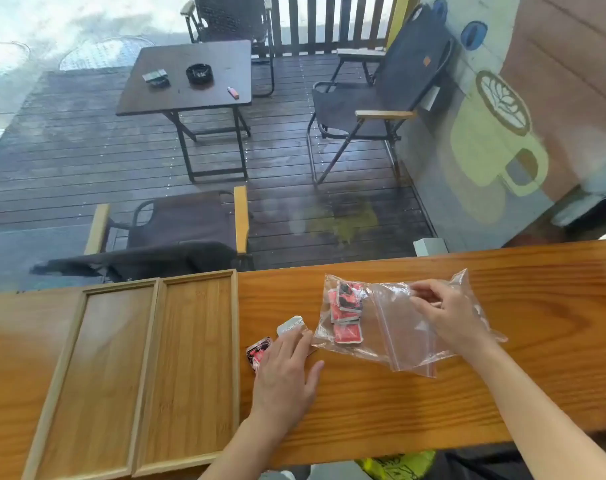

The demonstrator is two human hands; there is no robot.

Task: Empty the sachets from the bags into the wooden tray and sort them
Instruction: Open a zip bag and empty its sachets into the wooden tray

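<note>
Sachets bunch at the plastic bag's nine-o'clock end, nearer the flat, spread left hand; right hand pinches its three-o'clock end.

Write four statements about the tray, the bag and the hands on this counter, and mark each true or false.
1. Both compartments of the wooden tray hold no sachets. True.
2. The plastic bag is empty. False: red sachets are inside.
3. The left hand lies over loose sachets on the counter. True.
4. The right hand rests inside the tray. False: it is at the bag.
</note>
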